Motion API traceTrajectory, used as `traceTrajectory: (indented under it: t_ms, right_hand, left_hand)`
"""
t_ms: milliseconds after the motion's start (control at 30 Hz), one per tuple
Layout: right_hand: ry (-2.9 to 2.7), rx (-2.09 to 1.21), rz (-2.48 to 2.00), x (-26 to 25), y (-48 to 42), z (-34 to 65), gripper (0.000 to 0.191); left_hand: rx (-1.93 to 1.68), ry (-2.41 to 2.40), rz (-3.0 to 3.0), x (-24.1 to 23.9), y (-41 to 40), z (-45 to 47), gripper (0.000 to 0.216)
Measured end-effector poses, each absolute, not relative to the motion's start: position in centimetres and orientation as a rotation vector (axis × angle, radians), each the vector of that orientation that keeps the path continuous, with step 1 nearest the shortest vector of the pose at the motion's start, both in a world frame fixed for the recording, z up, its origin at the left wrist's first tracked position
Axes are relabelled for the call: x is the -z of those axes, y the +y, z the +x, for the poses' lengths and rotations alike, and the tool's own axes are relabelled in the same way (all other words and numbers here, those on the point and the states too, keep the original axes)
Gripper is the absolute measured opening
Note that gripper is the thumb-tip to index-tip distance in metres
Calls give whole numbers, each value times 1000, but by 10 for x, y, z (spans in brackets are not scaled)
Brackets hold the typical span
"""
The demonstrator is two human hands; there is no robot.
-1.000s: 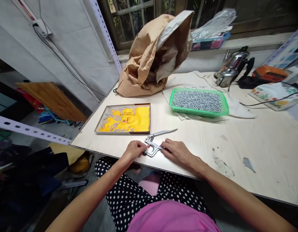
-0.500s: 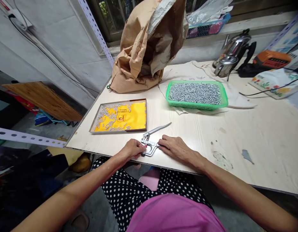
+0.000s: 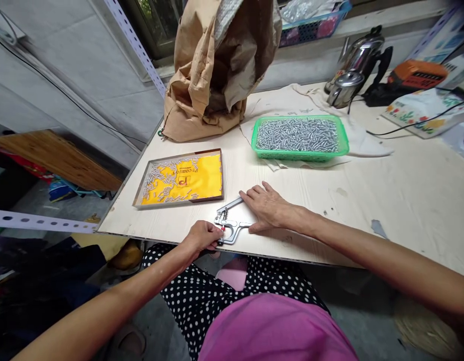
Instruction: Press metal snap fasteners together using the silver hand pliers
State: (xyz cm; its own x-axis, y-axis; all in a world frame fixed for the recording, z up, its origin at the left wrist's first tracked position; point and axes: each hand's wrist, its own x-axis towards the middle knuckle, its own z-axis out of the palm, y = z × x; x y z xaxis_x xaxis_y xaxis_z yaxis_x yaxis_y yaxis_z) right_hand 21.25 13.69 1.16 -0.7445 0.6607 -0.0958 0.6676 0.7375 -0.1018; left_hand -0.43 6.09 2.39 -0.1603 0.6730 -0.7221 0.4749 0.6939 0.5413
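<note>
Metal hand pliers (image 3: pixel 234 231) with a C-shaped jaw, a spring and a red part lie at the table's front edge. My right hand (image 3: pixel 267 208) spans their two spread handles, fingers over the upper one and thumb by the lower one. At the jaw end, my left hand (image 3: pixel 205 234) is closed in a pinch; whatever is between its fingertips is too small or hidden to name. Beyond it lies a shallow tray (image 3: pixel 172 203) with a yellow lining and loose small silver metal pins. A green basket (image 3: pixel 299 155) full of similar silver pieces stands farther back.
A large brown paper bag (image 3: pixel 202 95) stands at the back left of the pale table (image 3: pixel 292 183). Toward the back right are a steel kettle (image 3: pixel 363 52), a small metal pot (image 3: pixel 344 89) and an orange-black device (image 3: pixel 416 75). A perforated metal post (image 3: pixel 138 47) rises behind the left edge.
My right hand has moved up and spread from the lower handle to span both handles. My left hand keeps its pinch at the jaw. The whole view has shifted slightly.
</note>
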Motion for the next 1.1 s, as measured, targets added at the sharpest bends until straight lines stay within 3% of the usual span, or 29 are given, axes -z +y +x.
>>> traceTrajectory:
  t_ms: [300,467,633,767,867,1000,1100]
  right_hand:
    - [2842,207,1120,-28,122,211,57]
    - [2892,297,1072,-25,117,214,40]
    - [2966,383,1075,-19,111,217,33]
    - [2979,397,1070,-19,108,215,34]
    - [2928,389,1093,-24,107,215,43]
    - [2799,356,1214,-33,102,219,64]
    - [2816,317,1241,-34,97,222,41]
  left_hand:
    - [-266,1785,949,-22,56,-7,23]
    - [-186,1791,1047,-26,54,-6,21]
    - [-176,1935,1860,-34,42,0,16]
    - [-157,1633,2445,-31,49,16,46]
    - [-2,1460,2526,-27,66,29,63]
    - [123,1390,2539,-30,83,36,65]
    - [132,1357,2577,-31,85,36,54]
